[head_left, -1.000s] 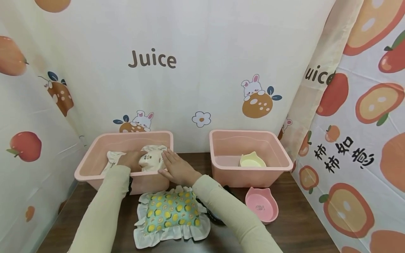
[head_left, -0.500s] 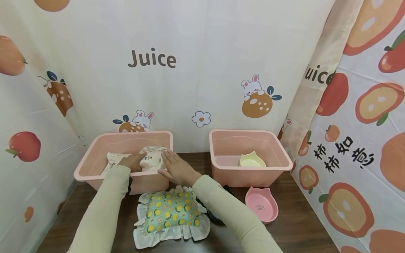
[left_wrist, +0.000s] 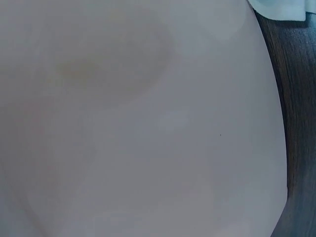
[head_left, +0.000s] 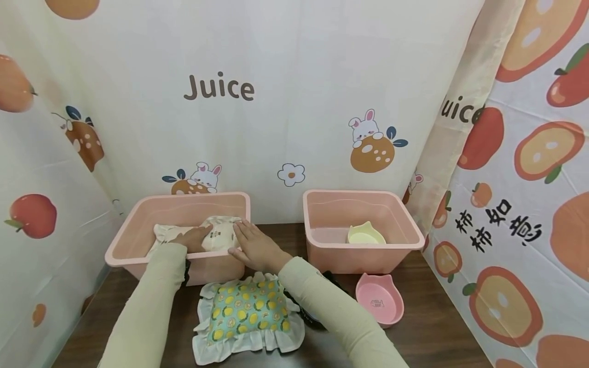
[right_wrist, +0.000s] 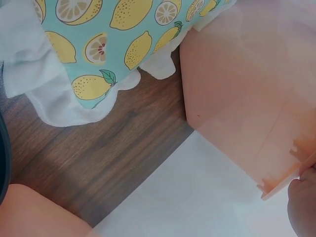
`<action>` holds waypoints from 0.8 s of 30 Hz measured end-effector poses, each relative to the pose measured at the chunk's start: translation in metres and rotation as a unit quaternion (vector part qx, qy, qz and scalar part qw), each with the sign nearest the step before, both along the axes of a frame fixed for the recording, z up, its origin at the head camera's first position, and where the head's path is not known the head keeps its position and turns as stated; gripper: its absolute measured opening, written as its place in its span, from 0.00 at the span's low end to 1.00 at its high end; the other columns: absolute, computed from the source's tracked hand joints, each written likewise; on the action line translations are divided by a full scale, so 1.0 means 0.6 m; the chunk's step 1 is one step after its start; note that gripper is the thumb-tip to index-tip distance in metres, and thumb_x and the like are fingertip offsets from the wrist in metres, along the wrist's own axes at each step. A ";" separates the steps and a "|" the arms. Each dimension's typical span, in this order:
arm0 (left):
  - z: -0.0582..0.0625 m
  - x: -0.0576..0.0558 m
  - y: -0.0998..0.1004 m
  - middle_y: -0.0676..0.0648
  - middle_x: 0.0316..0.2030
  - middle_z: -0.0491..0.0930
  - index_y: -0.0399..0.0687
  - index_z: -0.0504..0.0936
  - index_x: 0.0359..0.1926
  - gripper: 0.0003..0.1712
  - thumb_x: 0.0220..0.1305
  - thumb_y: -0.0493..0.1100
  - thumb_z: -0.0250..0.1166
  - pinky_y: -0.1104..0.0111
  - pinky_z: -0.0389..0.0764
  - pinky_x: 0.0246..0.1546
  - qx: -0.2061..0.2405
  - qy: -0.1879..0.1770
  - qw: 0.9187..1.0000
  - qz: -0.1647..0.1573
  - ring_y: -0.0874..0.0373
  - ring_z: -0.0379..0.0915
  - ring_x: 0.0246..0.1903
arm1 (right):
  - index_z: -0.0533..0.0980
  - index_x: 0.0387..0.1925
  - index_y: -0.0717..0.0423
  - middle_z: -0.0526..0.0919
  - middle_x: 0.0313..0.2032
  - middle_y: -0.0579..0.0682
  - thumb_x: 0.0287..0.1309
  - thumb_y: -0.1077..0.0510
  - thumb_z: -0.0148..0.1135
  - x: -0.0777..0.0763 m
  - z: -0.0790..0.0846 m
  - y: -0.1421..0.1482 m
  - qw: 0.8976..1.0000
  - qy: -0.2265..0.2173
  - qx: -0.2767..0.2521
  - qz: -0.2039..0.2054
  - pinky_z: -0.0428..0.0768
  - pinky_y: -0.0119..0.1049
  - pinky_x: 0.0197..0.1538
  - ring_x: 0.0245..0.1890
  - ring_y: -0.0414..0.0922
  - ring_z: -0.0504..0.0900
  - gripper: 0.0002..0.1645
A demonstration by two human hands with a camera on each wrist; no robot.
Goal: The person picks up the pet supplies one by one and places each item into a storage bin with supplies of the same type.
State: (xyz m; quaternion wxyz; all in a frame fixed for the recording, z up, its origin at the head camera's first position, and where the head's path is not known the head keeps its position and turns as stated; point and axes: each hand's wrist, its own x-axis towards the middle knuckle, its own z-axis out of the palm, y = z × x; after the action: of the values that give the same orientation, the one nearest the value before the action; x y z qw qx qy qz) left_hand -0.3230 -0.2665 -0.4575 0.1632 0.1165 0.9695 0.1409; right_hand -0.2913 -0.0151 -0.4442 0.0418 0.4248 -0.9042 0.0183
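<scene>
My left hand (head_left: 195, 239) reaches down into the left pink plastic bin (head_left: 193, 196), among cream printed cloth (head_left: 222, 235). Its fingertips are hidden in the folds, so I cannot tell whether they grip. My right hand (head_left: 258, 249) lies over the bin's right rim with straight fingers, its fingertips against the cloth. In the right wrist view, part of the right hand (right_wrist: 303, 205) shows at the bin's edge. Blurred bin wall (left_wrist: 173, 148) fills most of the left wrist view. A lemon-print cushion (head_left: 250, 309) with a white ruffle lies in front of the bin.
A second pink bin (head_left: 359, 259) stands to the right, with a pale yellow cat-eared bowl (head_left: 365, 234) inside. Before it sits a pink cat-eared bowl (head_left: 381, 301). A black object (head_left: 313, 319) is partly hidden under the right forearm. Fruit-print curtains (head_left: 294, 102) surround the table.
The cloth under my left hand has sunk slightly lower in the bin, and the left hand with it. My right hand keeps its place at the rim. The head view has shifted a little.
</scene>
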 end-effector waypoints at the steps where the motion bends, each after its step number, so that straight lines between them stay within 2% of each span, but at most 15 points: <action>1: -0.001 -0.001 -0.001 0.24 0.66 0.55 0.30 0.51 0.71 0.53 0.55 0.52 0.67 0.30 0.52 0.59 0.001 -0.004 1.000 -0.001 0.28 0.49 0.66 | 0.43 0.74 0.63 0.46 0.74 0.57 0.73 0.37 0.26 0.000 0.000 0.000 1.000 -0.003 0.000 -0.001 0.39 0.37 0.74 0.75 0.49 0.37 0.42; 5: -0.005 -0.002 -0.002 0.23 0.68 0.51 0.30 0.48 0.72 0.52 0.58 0.57 0.61 0.29 0.47 0.59 0.017 -0.021 1.000 0.006 0.26 0.44 0.67 | 0.42 0.74 0.62 0.44 0.75 0.56 0.73 0.37 0.25 0.000 -0.002 -0.002 1.000 -0.006 0.004 -0.006 0.38 0.37 0.74 0.75 0.48 0.34 0.42; 12: -0.014 -0.004 -0.001 0.24 0.70 0.45 0.34 0.45 0.73 0.51 0.64 0.64 0.50 0.28 0.41 0.59 0.011 -0.038 0.999 0.024 0.26 0.38 0.68 | 0.43 0.74 0.63 0.46 0.74 0.56 0.73 0.37 0.24 -0.002 -0.004 -0.003 1.000 -0.002 0.001 -0.003 0.38 0.36 0.74 0.75 0.49 0.37 0.42; 16: -0.002 0.008 0.003 0.25 0.70 0.43 0.37 0.46 0.74 0.47 0.68 0.63 0.48 0.28 0.38 0.59 0.011 -0.040 0.999 0.026 0.26 0.34 0.69 | 0.43 0.74 0.63 0.46 0.74 0.56 0.73 0.37 0.24 -0.003 -0.005 -0.003 1.000 0.001 0.002 -0.004 0.37 0.36 0.74 0.75 0.49 0.37 0.42; 24: 0.025 0.029 0.013 0.28 0.71 0.42 0.40 0.47 0.74 0.46 0.67 0.63 0.50 0.29 0.37 0.60 0.009 -0.051 0.998 0.045 0.27 0.31 0.69 | 0.43 0.74 0.63 0.45 0.75 0.55 0.73 0.37 0.25 -0.003 -0.005 -0.004 1.000 0.000 0.002 -0.005 0.36 0.35 0.73 0.75 0.48 0.35 0.42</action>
State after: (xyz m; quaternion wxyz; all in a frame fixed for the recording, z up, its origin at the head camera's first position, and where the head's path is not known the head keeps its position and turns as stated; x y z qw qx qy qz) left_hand -0.3053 -0.2585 -0.4428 0.2052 0.0668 0.9628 0.1629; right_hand -0.2932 -0.0178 -0.4474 0.0410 0.4202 -0.9063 0.0164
